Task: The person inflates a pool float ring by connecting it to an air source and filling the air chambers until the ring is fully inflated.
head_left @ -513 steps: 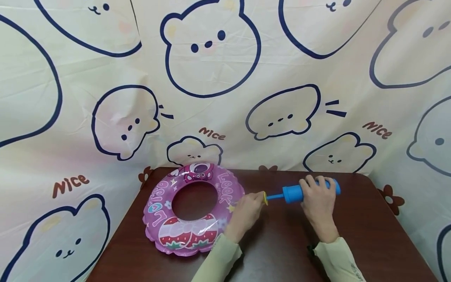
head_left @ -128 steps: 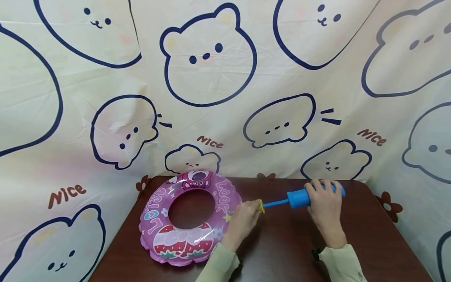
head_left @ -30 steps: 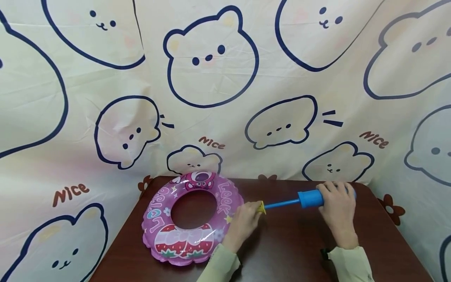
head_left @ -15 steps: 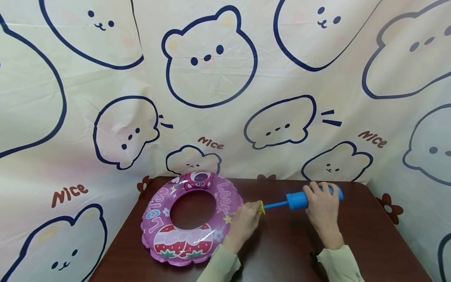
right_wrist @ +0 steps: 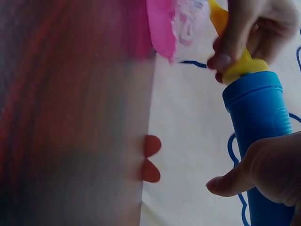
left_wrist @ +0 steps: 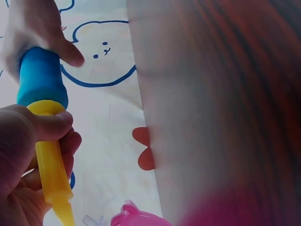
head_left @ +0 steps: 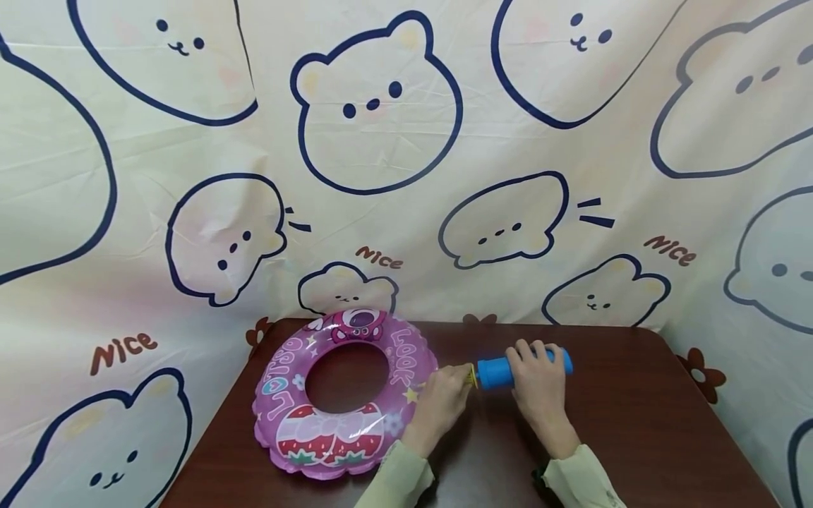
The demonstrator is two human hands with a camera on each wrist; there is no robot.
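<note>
A blue hand air pump (head_left: 497, 373) with a yellow nozzle end (left_wrist: 52, 169) is held level above the table between both hands. My left hand (head_left: 440, 406) grips the yellow end, thumb laid over it just under its flange. Around the blue barrel (right_wrist: 258, 108) curls my right hand (head_left: 540, 388), its thumb sticking out to the side. Barrel and yellow flange nearly meet, so almost none of the blue rod shows. Beside my left hand lies a pink inflated swim ring (head_left: 286, 423) with strawberry and bear prints, its near right side partly behind the hand and sleeve.
The dark brown wooden table (head_left: 667, 423) extends under everything. Behind it and at both sides hangs a white curtain (head_left: 406, 233) printed with bear outlines and the word "Nice". Something dark (head_left: 538, 478) sits at the right sleeve's cuff.
My right hand has slid the blue barrel leftward toward the left hand, and the long exposed rod has gone into it. The left hand and swim ring stay in place.
</note>
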